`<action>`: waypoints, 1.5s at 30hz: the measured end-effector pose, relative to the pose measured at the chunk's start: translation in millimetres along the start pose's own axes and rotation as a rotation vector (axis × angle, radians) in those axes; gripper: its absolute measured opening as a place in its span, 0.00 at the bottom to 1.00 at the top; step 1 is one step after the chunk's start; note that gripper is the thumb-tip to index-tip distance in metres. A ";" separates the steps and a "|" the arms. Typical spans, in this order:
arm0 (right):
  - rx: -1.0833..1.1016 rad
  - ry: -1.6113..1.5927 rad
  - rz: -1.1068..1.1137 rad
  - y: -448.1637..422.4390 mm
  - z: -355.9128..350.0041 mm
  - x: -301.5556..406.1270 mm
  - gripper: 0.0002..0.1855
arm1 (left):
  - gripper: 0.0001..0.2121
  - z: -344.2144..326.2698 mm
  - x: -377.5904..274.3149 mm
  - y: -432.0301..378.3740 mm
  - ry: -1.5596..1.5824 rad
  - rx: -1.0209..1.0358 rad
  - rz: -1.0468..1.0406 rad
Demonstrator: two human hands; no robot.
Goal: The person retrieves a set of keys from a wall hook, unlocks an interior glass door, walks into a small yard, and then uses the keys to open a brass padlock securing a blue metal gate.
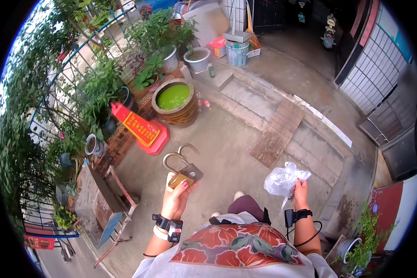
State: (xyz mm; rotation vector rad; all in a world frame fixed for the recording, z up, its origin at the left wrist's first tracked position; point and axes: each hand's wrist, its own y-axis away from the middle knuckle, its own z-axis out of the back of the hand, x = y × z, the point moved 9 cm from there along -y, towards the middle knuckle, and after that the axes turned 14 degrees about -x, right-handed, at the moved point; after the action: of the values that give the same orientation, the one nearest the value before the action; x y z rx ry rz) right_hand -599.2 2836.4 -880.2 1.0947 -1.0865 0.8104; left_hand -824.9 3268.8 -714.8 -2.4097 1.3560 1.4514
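Note:
My left hand grips two padlocks side by side, their shackles swung open and pointing up and away. One is a brass padlock, the other a grey metal padlock. Off to the right, my right hand pinches a crumpled clear plastic bag that hangs over the concrete ground. The two hands are well apart, in front of my body. What the bag holds, if anything, cannot be told.
Ahead to the left, a red traffic cone leans beside a large pot of green water. A wooden ramp spans the step ahead. A rusty metal cart stands at left; a potted plant is at lower right.

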 end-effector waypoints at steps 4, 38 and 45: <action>-0.043 0.041 -0.047 -89.0 -61.7 21.3 0.10 | 0.15 -60.8 -11.6 -99.0 0.020 -0.002 -0.034; 0.652 -0.073 0.467 -689.4 -922.8 557.5 0.14 | 0.17 -477.0 -98.4 -766.7 0.083 -0.164 -0.195; 0.557 -0.139 0.430 -792.8 -1056.6 629.2 0.16 | 0.26 -521.3 -112.2 -805.2 0.093 -0.349 -0.237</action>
State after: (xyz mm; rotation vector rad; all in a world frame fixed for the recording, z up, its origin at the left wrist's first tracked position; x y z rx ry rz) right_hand 599.0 3623.5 -587.2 1.4134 -1.2724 1.4566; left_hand 69.9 3626.5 -650.7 -2.7605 0.8455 1.6419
